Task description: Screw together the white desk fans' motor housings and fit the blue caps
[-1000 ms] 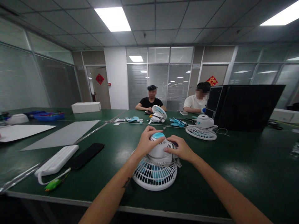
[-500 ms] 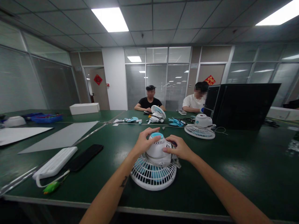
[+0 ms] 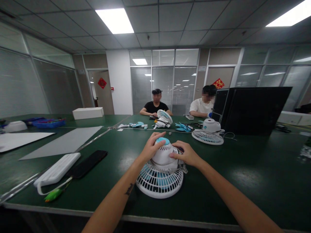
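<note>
A small white fan [image 3: 160,176] lies face down on the green table [image 3: 243,174], its round grille on the tabletop and its motor housing up, topped by a light blue cap [image 3: 162,140]. My left hand [image 3: 150,149] wraps round the left side of the housing, fingers curled by the cap. On the housing's right side my right hand [image 3: 186,153] grips it with closed fingers. Blue blades show through the grille.
A white power bank [image 3: 57,168] with a cord and a black phone [image 3: 88,163] lie to the left. Another face-down fan [image 3: 209,132] and a dark monitor [image 3: 252,110] stand at the right. Two people sit across the table among fan parts [image 3: 162,119].
The view shifted slightly between one second ago and now. Both hands stay on the fan's housing with only small finger movement.
</note>
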A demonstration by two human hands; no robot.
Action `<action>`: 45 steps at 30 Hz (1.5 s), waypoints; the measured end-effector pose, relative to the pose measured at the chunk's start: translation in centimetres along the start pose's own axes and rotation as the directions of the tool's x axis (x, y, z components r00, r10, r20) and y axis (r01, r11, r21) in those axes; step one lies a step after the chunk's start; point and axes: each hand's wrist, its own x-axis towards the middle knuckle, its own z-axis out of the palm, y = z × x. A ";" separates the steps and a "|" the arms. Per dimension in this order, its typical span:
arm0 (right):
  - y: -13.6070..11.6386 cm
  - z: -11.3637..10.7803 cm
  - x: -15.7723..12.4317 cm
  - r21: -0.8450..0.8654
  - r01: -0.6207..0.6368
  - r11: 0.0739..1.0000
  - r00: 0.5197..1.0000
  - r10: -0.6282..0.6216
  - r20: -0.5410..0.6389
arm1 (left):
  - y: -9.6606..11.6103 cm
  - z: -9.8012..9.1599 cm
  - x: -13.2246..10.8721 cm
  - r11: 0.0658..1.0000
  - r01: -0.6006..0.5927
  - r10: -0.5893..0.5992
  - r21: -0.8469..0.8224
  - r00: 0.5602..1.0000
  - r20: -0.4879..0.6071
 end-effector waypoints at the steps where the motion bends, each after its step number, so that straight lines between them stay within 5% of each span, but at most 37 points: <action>1: 0.0 0.0 0.0 -0.003 0.002 1.000 1.000 -0.002 -0.004 | 0.0 0.0 0.0 0.998 -0.012 0.013 0.055 1.000 -0.014; 14: -0.1 0.0 0.0 -0.003 0.006 1.000 1.000 -0.006 0.002 | -0.3 -0.4 0.0 0.998 0.041 -0.038 -0.057 0.998 0.053; 20: -0.1 0.1 0.0 0.015 0.004 1.000 1.000 -0.003 -0.011 | 0.1 0.2 -0.2 0.977 -0.114 0.118 0.180 0.993 -0.016; 25: -0.1 0.0 0.0 -0.005 0.006 1.000 1.000 -0.006 -0.014 | 0.4 0.2 -0.3 0.962 -0.114 0.127 0.248 0.991 -0.041; 45: 0.1 0.0 0.0 -0.002 0.005 1.000 1.000 -0.005 0.001 | 0.4 0.2 -0.5 0.998 -0.059 0.058 0.010 0.997 0.057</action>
